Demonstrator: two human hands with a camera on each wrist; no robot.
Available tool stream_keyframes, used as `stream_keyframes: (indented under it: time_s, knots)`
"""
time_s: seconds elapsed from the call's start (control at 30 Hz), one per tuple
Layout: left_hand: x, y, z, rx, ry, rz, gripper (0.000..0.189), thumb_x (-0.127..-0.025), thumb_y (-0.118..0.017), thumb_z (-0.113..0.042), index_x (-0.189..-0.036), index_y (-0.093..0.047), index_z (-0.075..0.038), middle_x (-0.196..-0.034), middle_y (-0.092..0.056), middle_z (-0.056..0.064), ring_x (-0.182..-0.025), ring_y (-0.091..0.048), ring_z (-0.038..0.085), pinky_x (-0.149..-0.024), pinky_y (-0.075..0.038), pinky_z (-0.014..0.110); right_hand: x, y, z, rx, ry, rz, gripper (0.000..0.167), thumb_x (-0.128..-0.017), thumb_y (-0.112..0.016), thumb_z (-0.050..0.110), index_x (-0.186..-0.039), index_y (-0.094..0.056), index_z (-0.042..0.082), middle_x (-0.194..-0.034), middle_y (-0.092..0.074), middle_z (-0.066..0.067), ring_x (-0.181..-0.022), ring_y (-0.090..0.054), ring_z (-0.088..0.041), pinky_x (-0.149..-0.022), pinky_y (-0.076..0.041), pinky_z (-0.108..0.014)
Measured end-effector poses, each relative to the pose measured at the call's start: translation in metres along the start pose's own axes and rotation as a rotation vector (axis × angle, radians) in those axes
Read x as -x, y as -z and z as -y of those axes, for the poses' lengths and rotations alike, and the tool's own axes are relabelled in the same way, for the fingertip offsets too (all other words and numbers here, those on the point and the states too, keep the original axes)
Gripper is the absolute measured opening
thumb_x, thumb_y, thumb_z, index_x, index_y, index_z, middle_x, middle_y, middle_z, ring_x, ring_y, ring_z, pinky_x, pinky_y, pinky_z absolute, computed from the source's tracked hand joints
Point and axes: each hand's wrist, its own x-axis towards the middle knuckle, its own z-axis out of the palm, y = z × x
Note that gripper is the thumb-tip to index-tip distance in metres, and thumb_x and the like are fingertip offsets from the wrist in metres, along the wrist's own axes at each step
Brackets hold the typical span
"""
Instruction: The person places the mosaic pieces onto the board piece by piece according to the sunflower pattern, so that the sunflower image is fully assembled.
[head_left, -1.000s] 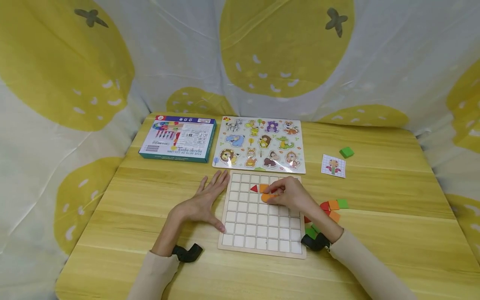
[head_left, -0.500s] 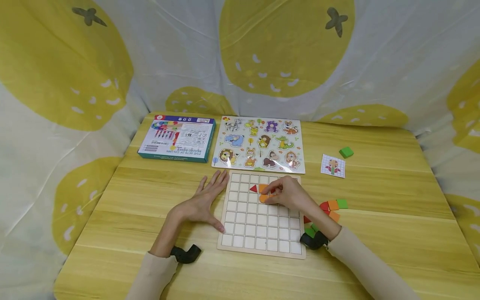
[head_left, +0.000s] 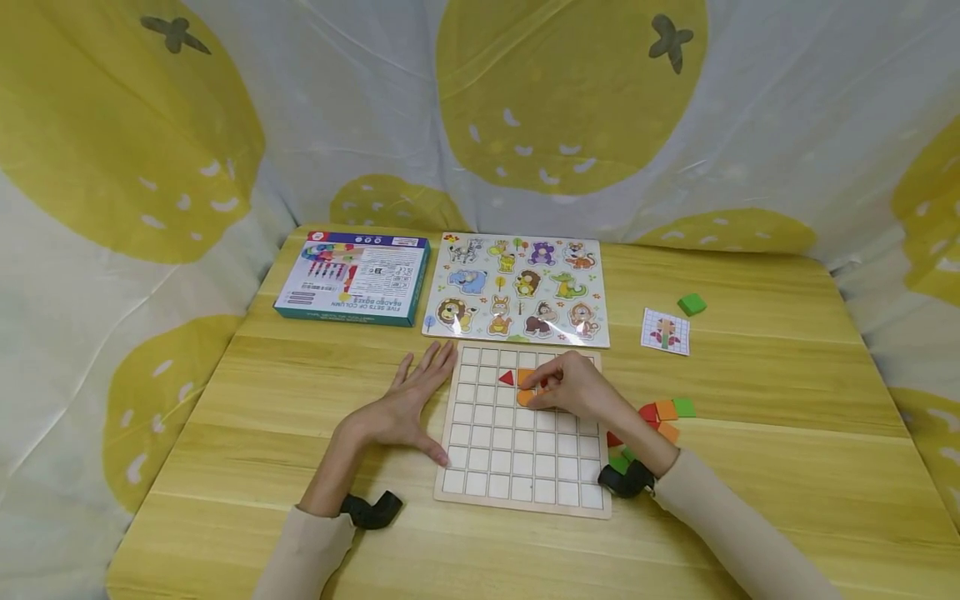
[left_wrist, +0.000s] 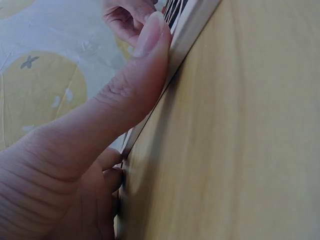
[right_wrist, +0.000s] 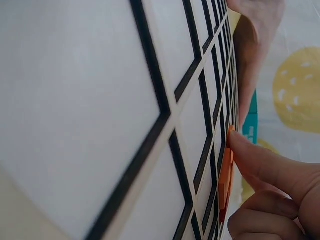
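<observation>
— Pinching an orange rounded tile (head_left: pixel 522 397) with thumb and fingertip of the right hand (head_left: pixel 576 385), barely parted, just below and right of the frame's centre, on the upper part of a grid board (head_left: pixel 502 437).

— And with the left hand (head_left: pixel 405 408)?

— Spread wide along the board's left edge, touching with the thumb, holding no tile; apparently bracing.

— Best way to finish that placement?

— Probably by bracing lightly but steadily, squaring the tile to its cell just below the orange square tile (head_left: pixel 526 377), then pressing flat before letting go. Careful not to nudge the red triangle (head_left: pixel 507 378) to the upper left. Whether fully seated: impossible to tell beneath the hand.
</observation>
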Motion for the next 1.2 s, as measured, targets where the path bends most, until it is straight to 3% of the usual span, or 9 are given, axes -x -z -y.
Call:
stream_keyframes:
  time_s: [0.2, 0.4, 0.67, 0.87, 1.2]
  knots:
    - [0.0, 0.0, 0.0, 0.004, 0.001, 0.003, 0.156, -0.057, -0.097, -0.056, -0.167, 0.003, -0.01, -0.175, 0.013, 0.008, -0.162, 0.015, 0.032, -0.128, 0.014, 0.062, -0.002, 0.001, -0.001, -0.025, -0.005, 0.012, 0.018, -0.081, -0.087, 0.008, -0.098, -0.084, 0.01, -0.054, -0.04, 0.004, -0.055, -0.031, -0.012, -0.053, -0.026, -0.021]
    - [0.0, 0.0, 0.001, -0.003, -0.002, 0.002, 0.156, -0.057, -0.097, -0.056, -0.167, 0.003, -0.01, -0.175, 0.012, 0.008, -0.162, 0.015, 0.032, -0.128, 0.014, 0.062, 0.004, 0.014, -0.007, -0.004, 0.016, -0.001, 0.018, -0.084, -0.087, 0.02, -0.102, -0.085, 0.018, -0.056, -0.036, 0.006, -0.056, -0.031, -0.013, -0.052, -0.024, -0.022]
    - [0.001, 0.001, 0.0, 0.003, -0.005, 0.002, 0.155, -0.058, -0.097, -0.056, -0.167, 0.003, -0.01, -0.175, 0.012, 0.009, -0.162, 0.015, 0.033, -0.128, 0.014, 0.062, 0.039, 0.06, -0.035, 0.073, 0.017, -0.1, 0.024, -0.093, -0.079, 0.028, -0.112, -0.082, 0.014, -0.068, -0.043, -0.001, -0.063, -0.041, -0.015, -0.053, -0.033, -0.023]
    - [0.001, 0.001, 0.0, 0.007, -0.007, 0.001, 0.155, -0.058, -0.097, -0.056, -0.167, 0.003, -0.01, -0.175, 0.012, 0.009, -0.162, 0.014, 0.033, -0.128, 0.014, 0.062, 0.069, 0.092, -0.06, 0.057, -0.03, -0.125, 0.028, -0.094, -0.077, 0.022, -0.117, -0.078, 0.007, -0.07, -0.047, -0.003, -0.063, -0.044, -0.014, -0.051, -0.036, -0.024]
    - [0.001, 0.0, 0.002, 0.014, -0.014, -0.006, 0.155, -0.057, -0.097, -0.057, -0.167, 0.002, -0.01, -0.176, 0.011, 0.008, -0.162, 0.014, 0.033, -0.128, 0.014, 0.063, 0.094, 0.111, -0.087, 0.041, -0.131, -0.096, 0.033, -0.09, -0.082, 0.023, -0.116, -0.078, 0.004, -0.062, -0.035, 0.004, -0.058, -0.035, -0.011, -0.049, -0.027, -0.027]
